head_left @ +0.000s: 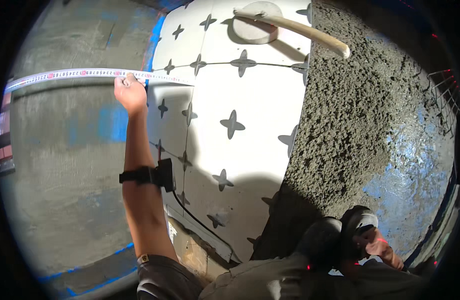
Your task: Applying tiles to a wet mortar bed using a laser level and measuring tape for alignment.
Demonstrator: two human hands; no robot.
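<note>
My left hand (131,92) is closed on the blade of a tape measure (85,73), thumb and fingers pinching it. The blade runs from the wall side at the left across to the white patterned tiles (255,95), its end portion lying over their left edge. A dark strap with a small box (160,175) sits on my left forearm. At the lower right my right hand (380,247) is low beside my shoe (359,220). Its fingers are curled and partly in shadow; whether they hold anything does not show.
A mallet with a pale round head (257,22) and wooden handle (310,35) rests on the far tiles. Rough wet mortar (340,110) spreads to their right. Thin wires (445,95) stick up at the far right. A grey surface with blue patches (65,160) lies left.
</note>
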